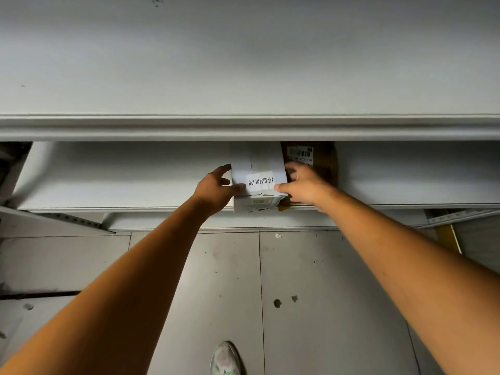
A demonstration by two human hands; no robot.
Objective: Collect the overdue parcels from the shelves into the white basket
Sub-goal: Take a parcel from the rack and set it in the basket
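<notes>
White metal shelving fills most of the view: a bare upper shelf [243,63] takes the whole top half of the frame, and a lower shelf [121,180] runs across the middle. Below it is a grey tiled floor [311,280] with dark spots, and one shoe [224,358] shows at the bottom edge.

Two parcels stand on the lower shelf, near the centre of the frame. One is a white parcel [257,163], whose front edge sticks out a little over the shelf edge. It carries a paper label [261,182] with printed Chinese characters, which I take to be the overdue mark. Touching it on the right is a brown parcel [324,161] with a barcode sticker; no such mark is visible on it.

Both hands hold the white parcel. The left hand [213,188] grips its left side, with the thumb on top and the fingers curled along the wall. The right hand [303,185] grips its right side, with the thumb on top next to the label and the fingers pushed into the narrow space beside the brown parcel.

My judgement is that this parcel is gripped but not yet lifted off the shelf, so carrying it away and dropping it in are left to do. The white basket is not in view, so I cannot tell what it contains or how many parcels are collected. The white parcel is closed, and its contents are hidden.
</notes>
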